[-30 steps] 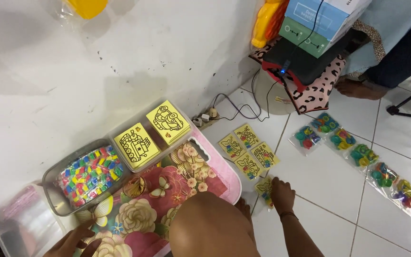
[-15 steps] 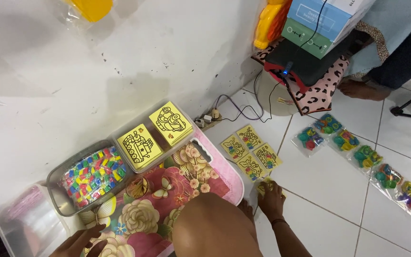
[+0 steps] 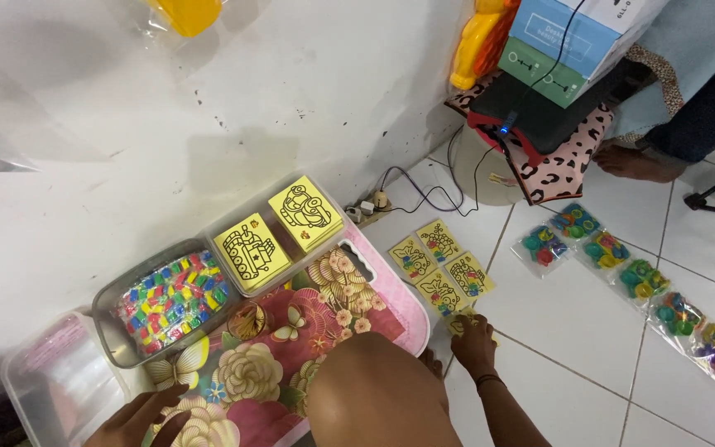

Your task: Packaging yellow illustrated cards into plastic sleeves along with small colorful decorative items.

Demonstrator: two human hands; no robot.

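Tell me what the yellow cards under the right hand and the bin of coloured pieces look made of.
Yellow cards: probably thin card or paper, lying flat with printed line drawings; the right hand presses one. Bin: seemingly clear plastic, see-through walls showing the coloured pieces, which look like glossy plastic.

Right hand (image 3: 475,342) showing bare, wearing a thin dark band at the wrist, left hand (image 3: 138,418) showing bare with no sleeve, a bare knee showing between both arms
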